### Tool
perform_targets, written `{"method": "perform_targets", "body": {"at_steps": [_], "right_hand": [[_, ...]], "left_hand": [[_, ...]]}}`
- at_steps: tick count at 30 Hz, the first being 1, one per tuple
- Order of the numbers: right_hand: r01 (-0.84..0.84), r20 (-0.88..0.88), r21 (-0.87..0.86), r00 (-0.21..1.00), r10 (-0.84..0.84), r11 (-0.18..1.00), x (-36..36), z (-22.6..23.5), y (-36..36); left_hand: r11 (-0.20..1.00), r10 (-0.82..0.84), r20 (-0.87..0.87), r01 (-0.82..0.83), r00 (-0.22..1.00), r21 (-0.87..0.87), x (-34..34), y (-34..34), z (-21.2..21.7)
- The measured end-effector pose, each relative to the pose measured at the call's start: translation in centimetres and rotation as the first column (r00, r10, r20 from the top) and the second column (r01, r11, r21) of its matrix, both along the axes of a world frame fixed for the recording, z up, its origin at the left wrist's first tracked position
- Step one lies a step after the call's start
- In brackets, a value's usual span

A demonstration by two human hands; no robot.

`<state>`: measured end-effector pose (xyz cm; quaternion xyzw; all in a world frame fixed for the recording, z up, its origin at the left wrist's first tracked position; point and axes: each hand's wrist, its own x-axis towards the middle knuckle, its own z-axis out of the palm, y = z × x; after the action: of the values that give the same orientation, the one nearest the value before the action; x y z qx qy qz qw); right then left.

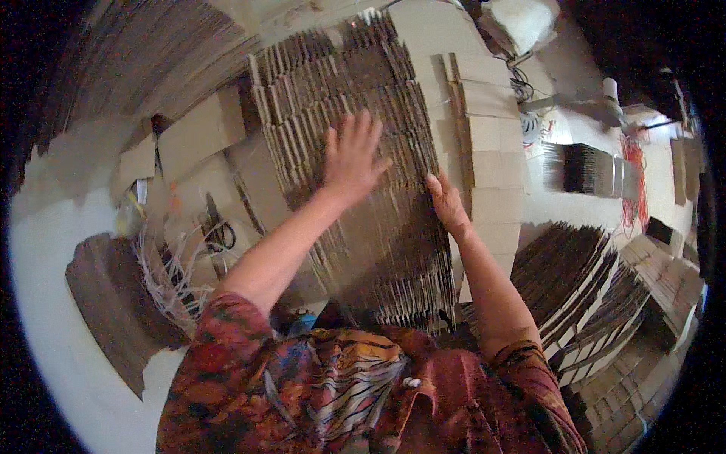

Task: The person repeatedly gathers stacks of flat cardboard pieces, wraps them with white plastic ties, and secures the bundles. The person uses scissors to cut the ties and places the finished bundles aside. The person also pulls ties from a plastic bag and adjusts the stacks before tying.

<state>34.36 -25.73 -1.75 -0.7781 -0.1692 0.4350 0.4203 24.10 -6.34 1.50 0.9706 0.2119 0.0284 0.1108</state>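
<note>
A long block of brown slotted cardboard partitions (363, 72), packed on edge in rows, stretches from the far side toward my body. My left hand (352, 159) lies on top of it, fingers stretched and spread, slightly blurred. Along the block's right edge my right hand (448, 203) rests with its thumb up and its palm against the side. Its fingers look straight, partly hidden, and hold nothing I can see. Right beside that hand runs a row of flat, pale cardboard pieces (495, 136).
More cardboard stacks (563, 276) stand on the lower right. A dark bundle (582, 168) and red strings (634, 181) lie farther right. To the left are whitish plastic strips (170, 280), black-handled scissors (219, 233) and a brown cardboard sheet (113, 295).
</note>
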Motion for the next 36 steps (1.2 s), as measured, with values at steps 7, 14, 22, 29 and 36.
{"method": "perform_targets", "body": {"at_steps": [7, 14, 22, 29, 36], "right_hand": [[-0.034, 0.263, -0.019, 0.964, 0.037, 0.999, -0.4, -1.7, -0.3], [-0.056, 0.175, 0.076, 0.984, 0.042, 0.996, -1.7, -0.8, 1.0], [0.033, 0.146, 0.041, 0.988, -0.039, 0.999, -1.5, -2.8, 0.5], [0.002, 0.174, -0.045, 0.985, 0.005, 0.999, -1.6, 0.5, 1.0], [0.081, 0.019, 0.088, 0.996, -0.083, 0.993, -1.8, -1.3, 1.0]], "left_hand": [[0.993, 0.116, -0.013, -0.116, 0.993, -0.009, -1.3, 1.4, 2.5], [0.927, 0.359, 0.018, -0.355, 0.933, -0.119, -6.5, 5.4, -2.0], [0.866, 0.499, 0.038, -0.497, 0.866, -0.056, -9.4, 5.1, -1.0], [0.92, 0.384, 0.313, -0.329, 0.869, -0.214, -12.3, 5.6, -1.8], [0.125, 0.677, -0.26, -0.455, 0.689, -0.881, -14.1, -1.5, -9.8]]}}
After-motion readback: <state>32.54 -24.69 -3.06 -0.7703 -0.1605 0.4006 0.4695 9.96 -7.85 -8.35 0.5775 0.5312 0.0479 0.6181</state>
